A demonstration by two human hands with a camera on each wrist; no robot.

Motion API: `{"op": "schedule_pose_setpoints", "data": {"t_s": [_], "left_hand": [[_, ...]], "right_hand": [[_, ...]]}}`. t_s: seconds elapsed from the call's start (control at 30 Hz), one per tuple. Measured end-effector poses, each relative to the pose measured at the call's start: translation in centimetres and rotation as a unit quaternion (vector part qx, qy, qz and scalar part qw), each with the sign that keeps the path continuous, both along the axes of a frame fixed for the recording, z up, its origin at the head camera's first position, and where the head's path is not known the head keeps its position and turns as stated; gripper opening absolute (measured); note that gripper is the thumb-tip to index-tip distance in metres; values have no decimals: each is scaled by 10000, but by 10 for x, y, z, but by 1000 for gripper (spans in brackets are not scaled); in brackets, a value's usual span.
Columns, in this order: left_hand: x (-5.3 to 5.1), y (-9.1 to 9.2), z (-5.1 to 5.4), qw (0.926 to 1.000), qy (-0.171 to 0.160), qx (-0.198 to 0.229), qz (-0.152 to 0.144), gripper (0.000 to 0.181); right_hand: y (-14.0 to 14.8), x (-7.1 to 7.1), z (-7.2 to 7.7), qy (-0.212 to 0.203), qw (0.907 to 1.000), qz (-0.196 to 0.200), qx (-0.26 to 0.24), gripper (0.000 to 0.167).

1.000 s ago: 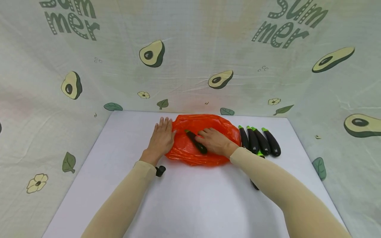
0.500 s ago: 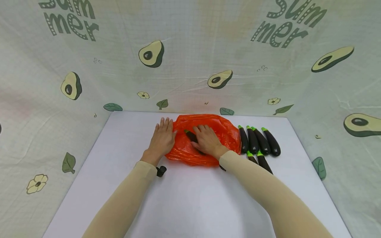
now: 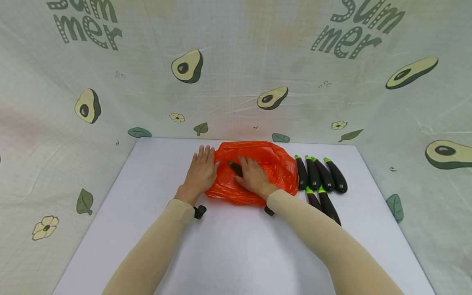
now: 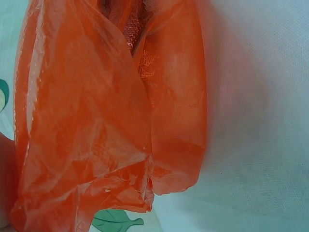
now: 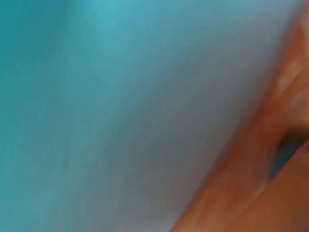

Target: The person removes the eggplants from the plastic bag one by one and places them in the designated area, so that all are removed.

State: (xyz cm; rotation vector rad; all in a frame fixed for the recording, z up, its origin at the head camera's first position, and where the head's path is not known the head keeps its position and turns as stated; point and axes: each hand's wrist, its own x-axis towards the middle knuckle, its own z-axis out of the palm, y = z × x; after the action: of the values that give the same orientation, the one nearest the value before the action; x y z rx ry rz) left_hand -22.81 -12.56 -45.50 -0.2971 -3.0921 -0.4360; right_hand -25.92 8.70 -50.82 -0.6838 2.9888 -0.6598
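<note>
A red plastic bag (image 3: 284, 168) lies spread on the white table with its mouth showing. My left hand (image 3: 200, 172) rests flat against the bag's left edge, fingers straight and pointing away. My right hand (image 3: 253, 176) lies over an eggplant (image 3: 234, 168) on the bag, with its fingers extended and thumb apart. The eggplant's green stem end sticks out to the left; the hand hides the rest. In the left wrist view the bag (image 4: 96, 121) fills the middle. The right wrist view is blurred, with the bag's edge (image 5: 236, 179) at the lower right.
Several eggplants (image 3: 326, 178) lie in a row right of the bag, stems pointing away. Two more eggplants (image 3: 328, 207) lie nearer, partly behind the right sleeve (image 3: 302, 229). A printed cloth (image 3: 228, 82) rises behind the white table (image 3: 228, 254).
My right hand has moved left over the eggplant, covering more of it, and its fingers have extended. The eggplant and left hand have hardly moved. The nearer eggplants are more exposed.
</note>
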Motion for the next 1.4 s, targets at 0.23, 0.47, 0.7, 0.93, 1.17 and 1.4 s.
{"op": "schedule_pose_setpoints", "data": {"t_s": [0.23,0.47,0.7,0.93,1.17,1.4], "left_hand": [[-1,2,2,10000,-55,-21,40,69],[0,2,1,10000,-52,11,23,69],[-1,3,1,10000,-50,-43,5,68],[-2,3,0,10000,-52,-72,43,68],[-2,5,-1,10000,-49,-19,62,67],[-1,6,0,10000,-67,4,64,67]], "right_hand": [[0,-1,-1,-877,9897,-610,-952,83],[3,-2,-1,-1080,9810,-868,-1360,83],[2,1,0,-1532,9714,-1085,-1454,89],[3,5,6,-1830,9585,-1208,-1821,83],[6,7,12,-2266,9382,-1400,-2207,80],[15,17,25,-2718,9081,-1425,-2850,78]]}}
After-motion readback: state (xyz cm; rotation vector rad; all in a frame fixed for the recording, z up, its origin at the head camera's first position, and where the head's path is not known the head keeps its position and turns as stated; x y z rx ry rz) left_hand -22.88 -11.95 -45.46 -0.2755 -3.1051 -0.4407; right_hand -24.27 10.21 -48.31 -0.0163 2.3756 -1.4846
